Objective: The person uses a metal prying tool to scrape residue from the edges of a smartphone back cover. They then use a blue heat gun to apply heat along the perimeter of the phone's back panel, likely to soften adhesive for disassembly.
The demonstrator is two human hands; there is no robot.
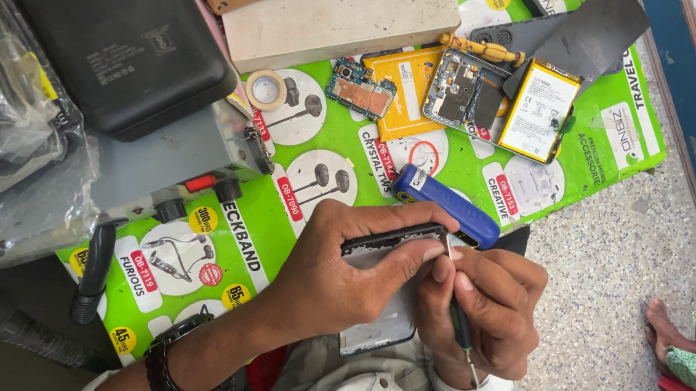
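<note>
My left hand (351, 261) grips an opened phone frame (382, 292), tilted up on its edge over my lap. My right hand (483, 307) holds a thin green-handled screwdriver (461, 326), its tip touching the frame's upper right corner. A blue-handled tool (445, 204) lies on the green mat just beyond my fingers. Farther back rest a small circuit board (361, 88), a grey inner phone frame (463, 89) on an orange sheet, and a yellow-edged white battery (538, 111). A black watch sits on my left wrist.
A green printed mat (612, 149) covers the bench. A black slab-shaped device (114, 36) and a grey box with knobs (175, 155) stand at left, a tape roll (266, 90) nearby, and a beige block (336, 15) behind. Another person's foot (670, 324) shows at right.
</note>
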